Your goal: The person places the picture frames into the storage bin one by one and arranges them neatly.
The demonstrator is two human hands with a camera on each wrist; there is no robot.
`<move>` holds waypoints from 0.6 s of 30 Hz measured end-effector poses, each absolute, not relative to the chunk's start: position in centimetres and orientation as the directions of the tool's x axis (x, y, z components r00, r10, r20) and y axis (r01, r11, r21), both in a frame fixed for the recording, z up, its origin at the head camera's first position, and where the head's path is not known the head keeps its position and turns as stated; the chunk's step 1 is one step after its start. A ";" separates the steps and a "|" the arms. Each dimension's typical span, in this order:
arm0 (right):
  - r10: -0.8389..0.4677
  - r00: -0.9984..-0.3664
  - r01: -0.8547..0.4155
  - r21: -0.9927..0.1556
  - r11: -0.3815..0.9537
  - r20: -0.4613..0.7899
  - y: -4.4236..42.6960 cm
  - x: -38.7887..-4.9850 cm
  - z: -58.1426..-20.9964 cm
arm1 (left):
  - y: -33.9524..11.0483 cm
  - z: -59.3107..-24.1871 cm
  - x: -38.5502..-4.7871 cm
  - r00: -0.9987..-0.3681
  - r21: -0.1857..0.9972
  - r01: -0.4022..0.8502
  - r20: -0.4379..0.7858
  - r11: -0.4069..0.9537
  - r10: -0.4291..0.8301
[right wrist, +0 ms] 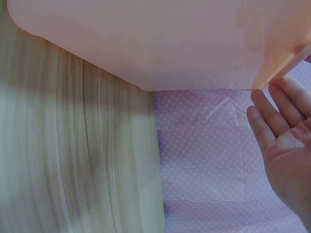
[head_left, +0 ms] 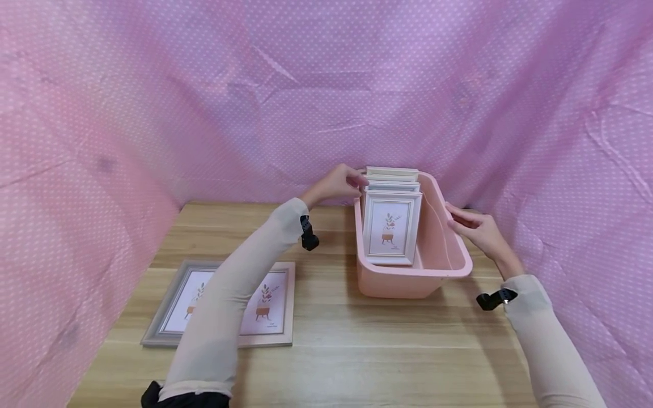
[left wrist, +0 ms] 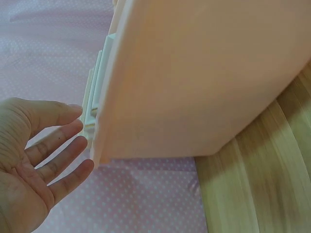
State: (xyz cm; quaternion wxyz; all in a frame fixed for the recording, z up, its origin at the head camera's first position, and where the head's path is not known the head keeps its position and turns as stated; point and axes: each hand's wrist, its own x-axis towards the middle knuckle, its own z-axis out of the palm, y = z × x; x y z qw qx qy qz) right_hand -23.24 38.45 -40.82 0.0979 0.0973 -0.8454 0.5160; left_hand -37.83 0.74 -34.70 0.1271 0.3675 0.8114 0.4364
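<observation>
A pink plastic bin (head_left: 403,283) stands on the wooden table. Several picture frames stand upright inside, along its left part; the front white frame (head_left: 391,226) shows a potted plant print. At the bin's far left rim is my left hand (head_left: 343,182), its fingers loosely extended. In the left wrist view, thumb and fingertips are close to the edges of the rear frames (left wrist: 93,92); contact is unclear. My right hand (head_left: 479,229) holds the bin's right rim, its fingers against the outside in the right wrist view, its thumb mostly hidden there.
On the table's left lie a grey picture frame (head_left: 168,334) and a pale frame (head_left: 288,306), side by side and partly hidden beneath my left sleeve (head_left: 219,317). Pink dotted cloth (head_left: 285,102) hangs behind the wooden table (head_left: 347,357) and at both sides.
</observation>
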 end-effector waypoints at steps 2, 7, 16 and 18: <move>-0.058 -0.962 -0.265 -0.853 0.450 0.268 38.6 -23.2 -40.8 | 0.3 -34.8 -37.9 -0.699 0.796 0.494 0.124 0.350 0.704; -0.041 -0.962 -0.258 -0.853 0.453 0.269 38.9 -23.1 -40.8 | -1.0 -35.3 -37.8 -0.713 0.772 0.504 0.119 0.387 0.691; -0.014 -0.972 -0.216 -0.869 0.446 0.234 39.0 -22.9 -40.9 | -6.2 -38.1 -37.0 -0.738 0.756 0.466 0.044 0.460 0.674; -0.021 -0.971 -0.223 -0.865 0.449 0.239 39.1 -23.0 -40.8 | -7.5 -38.7 -36.8 -0.743 0.761 0.447 0.024 0.470 0.668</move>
